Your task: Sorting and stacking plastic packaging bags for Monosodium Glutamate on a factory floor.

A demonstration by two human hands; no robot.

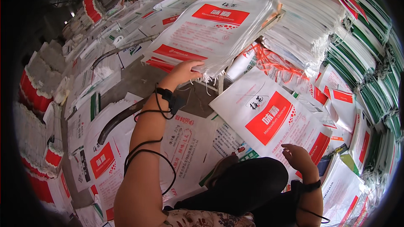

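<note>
- Far left, red-and-white stacks (35,86) of sacks stand along the edge of view.
- Next, a dark curved pipe (115,124) lies over flat sacks, its near end pointing toward the lower left.
- The left forearm rises steeply from the lower edge, a black cable looped about it and a strap (171,100) at the wrist.
- The left hand (185,73) reaches forward, bent rightward at the wrist, touching the near edge of the raised pile (204,31); whether its fingers grip that edge, I cannot tell.
- Right of it, a loose sack (271,115) lies tilted, printed side up, beyond the bent knee (269,176).
- The right hand (299,159) is over the sack's near part, forearm short and low, fingers half curled, slightly parted, holding nothing.
- Far right, green-edged stacks (362,54) rise high.
</note>
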